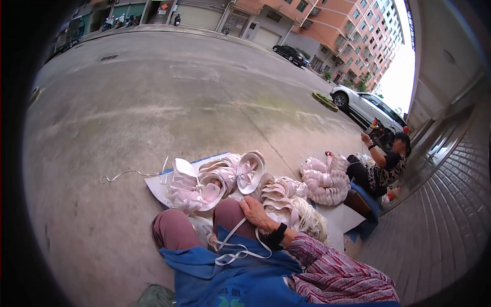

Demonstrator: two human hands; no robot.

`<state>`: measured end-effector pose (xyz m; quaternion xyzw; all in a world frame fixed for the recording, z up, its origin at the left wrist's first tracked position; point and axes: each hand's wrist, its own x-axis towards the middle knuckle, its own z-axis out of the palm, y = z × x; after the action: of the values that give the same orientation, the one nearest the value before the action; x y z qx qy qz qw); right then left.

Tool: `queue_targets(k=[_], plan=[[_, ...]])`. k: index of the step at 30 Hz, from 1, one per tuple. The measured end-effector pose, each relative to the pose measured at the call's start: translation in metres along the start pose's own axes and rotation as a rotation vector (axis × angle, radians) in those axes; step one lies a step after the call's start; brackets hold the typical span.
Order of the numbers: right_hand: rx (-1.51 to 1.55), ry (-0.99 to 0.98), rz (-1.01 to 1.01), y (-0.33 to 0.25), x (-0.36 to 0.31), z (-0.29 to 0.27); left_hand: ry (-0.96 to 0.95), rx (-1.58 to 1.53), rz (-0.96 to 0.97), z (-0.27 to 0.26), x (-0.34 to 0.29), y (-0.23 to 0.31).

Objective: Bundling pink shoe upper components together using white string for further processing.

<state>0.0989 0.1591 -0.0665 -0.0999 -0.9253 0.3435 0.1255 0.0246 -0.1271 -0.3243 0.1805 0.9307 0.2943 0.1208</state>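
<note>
My right hand [255, 212] lies on the right knee, fingers curled round a flat white lace [232, 230]. The lace runs down from it and loops loosely over my blue apron [225, 271]. Low between my thighs, my left hand [213, 241] shows only in part; its fingers look bent beside the lace, and what they grip is hidden. Past my knees lie strung bundles of pink and white shoe uppers [186, 187]. One cupped upper [250, 171] faces up. To the right of my hand sit more stacked uppers [281, 192] and a heap of white laces [313, 222].
A blue-edged board [156, 187] lies under the uppers, with a white cord [125, 174] trailing left. At right a person [386, 169] sits near another coil of uppers [327, 179]. Concrete paving [143, 102] stretches to parked cars, including a white one [368, 105].
</note>
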Motion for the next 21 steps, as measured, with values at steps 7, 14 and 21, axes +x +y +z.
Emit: queue_targets(k=[7, 14, 21], plan=[[-0.029, -0.037, -0.017, 0.002, 0.002, 0.001, 0.012, -0.002, 0.008, -0.003, 0.025, 0.021], [0.000, -0.016, -0.014, 0.007, -0.001, 0.005, -0.061, 0.038, 0.017, 0.007, 0.028, 0.029], [0.002, 0.009, -0.014, 0.009, -0.001, 0.000, -0.155, 0.093, 0.029, 0.017, 0.021, 0.034]])
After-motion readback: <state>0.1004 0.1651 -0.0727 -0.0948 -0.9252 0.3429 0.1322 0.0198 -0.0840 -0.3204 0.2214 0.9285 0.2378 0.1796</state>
